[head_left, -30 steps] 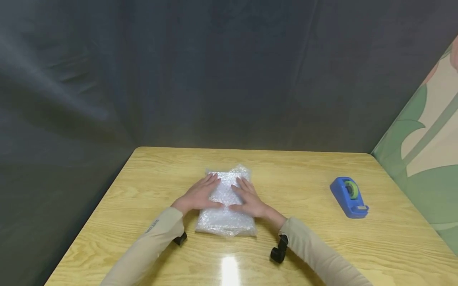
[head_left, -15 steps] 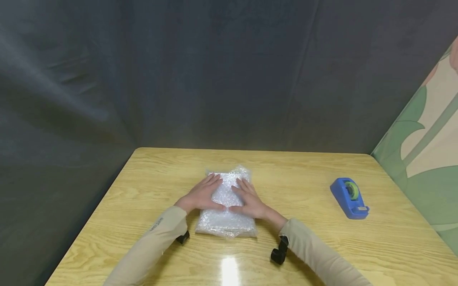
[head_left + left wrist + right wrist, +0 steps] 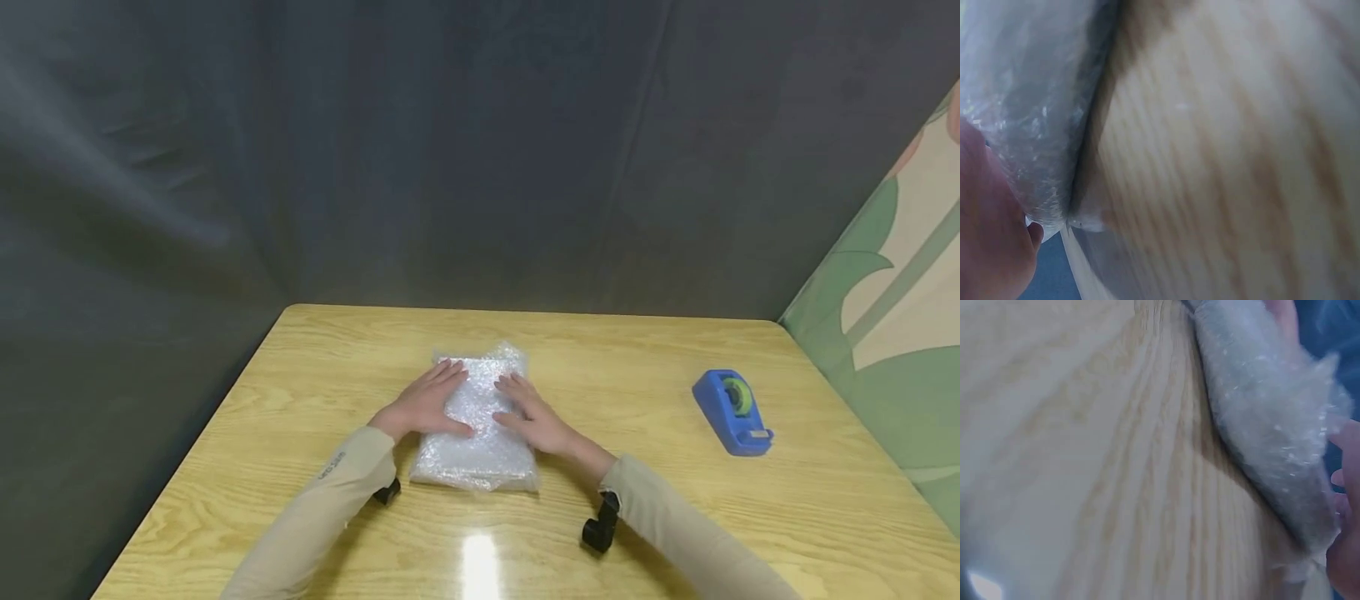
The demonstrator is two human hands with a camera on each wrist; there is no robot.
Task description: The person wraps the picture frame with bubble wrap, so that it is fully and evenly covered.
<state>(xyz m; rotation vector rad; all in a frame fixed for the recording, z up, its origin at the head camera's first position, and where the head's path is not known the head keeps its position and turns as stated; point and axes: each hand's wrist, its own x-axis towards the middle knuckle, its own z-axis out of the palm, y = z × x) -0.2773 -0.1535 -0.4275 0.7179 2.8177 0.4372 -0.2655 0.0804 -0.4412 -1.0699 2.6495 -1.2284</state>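
Observation:
A flat rectangular packet in clear bubble wrap (image 3: 476,454) lies on the wooden table, its far right corner of wrap sticking up loosely. What is inside is hidden by the wrap. My left hand (image 3: 427,404) rests on the packet's left side, fingers straight and pointing away, thumb reaching toward the middle. On the right side, my right hand (image 3: 538,421) lies over the edge with its fingers extended. Both wrist views show the bubble wrap's side (image 3: 1041,106) close to the tabletop, with part of each hand at the frame's edge.
A blue tape dispenser (image 3: 731,414) with a green roll stands at the right of the wooden table (image 3: 615,367). Dark curtain (image 3: 465,158) hangs behind and to the left. Leaf-patterned fabric (image 3: 900,300) borders the right side.
My right hand has shifted slightly right, its thumb drawing back from the packet's middle. The left hand and the packet have stayed nearly in place.

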